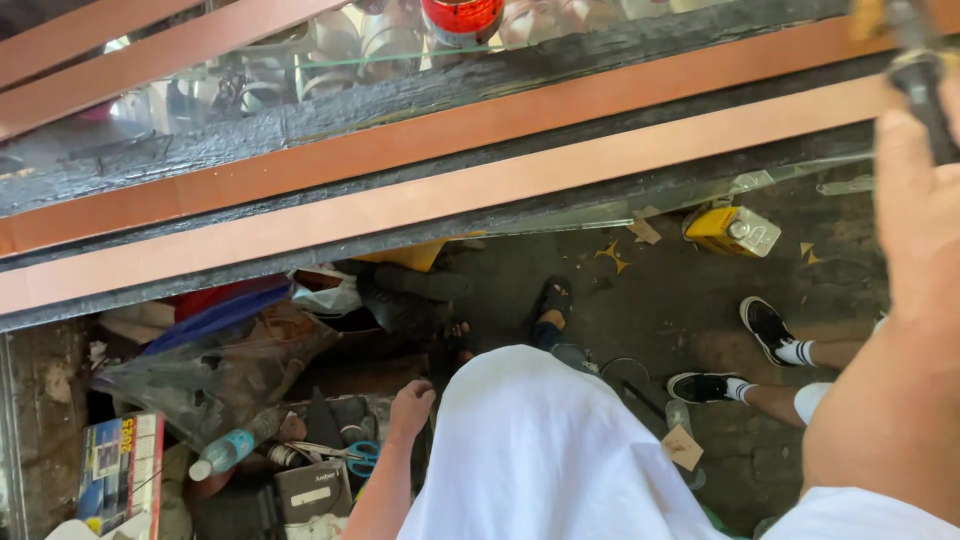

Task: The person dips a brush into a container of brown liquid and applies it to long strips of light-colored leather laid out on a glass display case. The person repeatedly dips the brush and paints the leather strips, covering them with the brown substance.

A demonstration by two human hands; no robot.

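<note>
My right hand [915, 210] is raised at the far right, close to the camera, and grips a dark tool handle [925, 90] that runs up out of the frame. At my side, my left hand [411, 404] hangs down with the fingers curled and nothing in it. It is just above a cluttered heap holding blue-handled scissors [362, 456] and a plastic bottle with a blue label [228, 450]. My white shirt [540, 450] fills the lower middle. Past it, my sandalled feet [550, 298] stand on the dark floor.
A counter edge with long orange-brown wooden strips [470, 190] crosses the view, with glass cups [330, 50] and a red can [462, 18] behind glass. Another person's legs in black-and-white sneakers [768, 328] stand at right. A yellow container [730, 230] lies on the floor.
</note>
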